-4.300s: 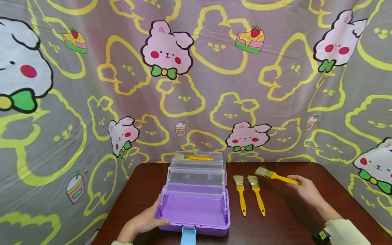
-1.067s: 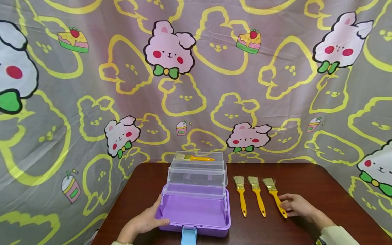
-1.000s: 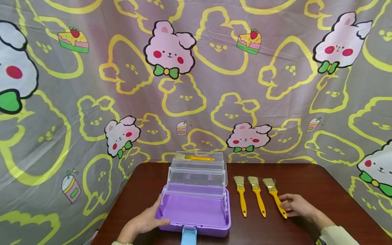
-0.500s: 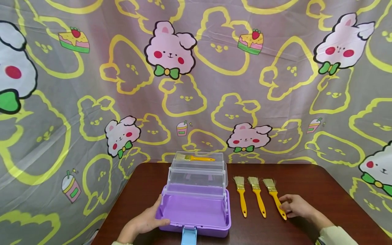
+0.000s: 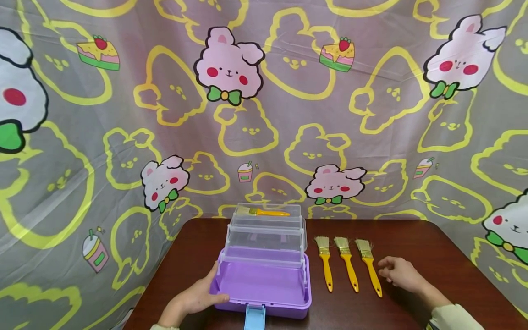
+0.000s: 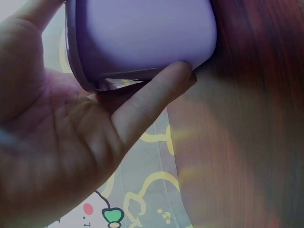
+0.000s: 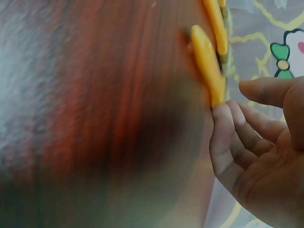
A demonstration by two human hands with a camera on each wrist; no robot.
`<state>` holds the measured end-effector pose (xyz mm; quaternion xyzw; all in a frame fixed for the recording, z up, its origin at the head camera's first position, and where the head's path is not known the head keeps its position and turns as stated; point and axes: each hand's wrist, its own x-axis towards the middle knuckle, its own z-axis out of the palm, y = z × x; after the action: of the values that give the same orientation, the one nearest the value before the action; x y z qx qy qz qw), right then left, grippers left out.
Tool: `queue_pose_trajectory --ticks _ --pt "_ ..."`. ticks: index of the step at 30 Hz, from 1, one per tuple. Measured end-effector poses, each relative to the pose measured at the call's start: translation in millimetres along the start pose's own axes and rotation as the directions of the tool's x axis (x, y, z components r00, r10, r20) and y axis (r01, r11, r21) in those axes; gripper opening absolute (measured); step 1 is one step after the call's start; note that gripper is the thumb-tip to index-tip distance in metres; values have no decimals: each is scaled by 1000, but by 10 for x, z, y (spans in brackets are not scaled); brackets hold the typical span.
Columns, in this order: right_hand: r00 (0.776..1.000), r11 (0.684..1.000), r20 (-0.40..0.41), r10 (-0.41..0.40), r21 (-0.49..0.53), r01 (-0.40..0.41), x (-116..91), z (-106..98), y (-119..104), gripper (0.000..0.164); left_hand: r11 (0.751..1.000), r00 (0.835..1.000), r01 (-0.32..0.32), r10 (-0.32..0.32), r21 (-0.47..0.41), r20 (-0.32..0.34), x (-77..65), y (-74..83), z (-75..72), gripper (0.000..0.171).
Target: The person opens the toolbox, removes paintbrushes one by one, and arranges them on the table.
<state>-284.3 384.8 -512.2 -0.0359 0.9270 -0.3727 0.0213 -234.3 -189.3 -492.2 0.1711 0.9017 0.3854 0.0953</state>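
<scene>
On the table stands a purple plastic toolbox [image 5: 264, 282] with its clear tiered trays [image 5: 264, 238] raised and a blue latch [image 5: 255, 317] at the front. My left hand [image 5: 194, 298] holds the box's front left corner, thumb along the front; the left wrist view shows the thumb against the purple wall. Three paintbrushes with yellow handles lie side by side to the right: a left brush [image 5: 326, 270], a middle brush [image 5: 349, 270] and a right brush [image 5: 371, 270]. My right hand [image 5: 402, 275] is just right of the right brush, fingers loosely bent, with nothing in them.
One more paintbrush [image 5: 270, 213] lies in the top clear tray. Behind and beside the brown table [image 5: 412, 233] hangs a patterned cloth [image 5: 284, 114] with rabbit drawings.
My right hand held the right brush raised, laid it beside the other two, and has now let go. The brush's handle end has shifted slightly left. My left hand stays on the toolbox.
</scene>
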Motion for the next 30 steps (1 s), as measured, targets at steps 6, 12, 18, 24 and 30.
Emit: queue_pose_trajectory --ticks 6,12,18,24,30 --pt "987 965 -80 -141 -234 119 38 -4 -162 16 1000 1000 -11 11 5 -7 3 1 5 107" --pt "954 896 -104 -279 -386 220 53 51 -401 23 1000 1000 4 -4 14 -10 -2 8 6 107" --pt "910 848 -165 -379 -455 271 79 98 -689 28 1000 1000 2 -1 14 -11 2 8 -4 107" --pt "877 842 -203 -437 -435 319 137 123 -967 24 1000 1000 13 -13 -3 -4 10 13 -5 107" --pt "856 823 -189 -481 -434 367 261 180 -1189 25 999 999 35 -35 -12 -2 4 26 -4 108"
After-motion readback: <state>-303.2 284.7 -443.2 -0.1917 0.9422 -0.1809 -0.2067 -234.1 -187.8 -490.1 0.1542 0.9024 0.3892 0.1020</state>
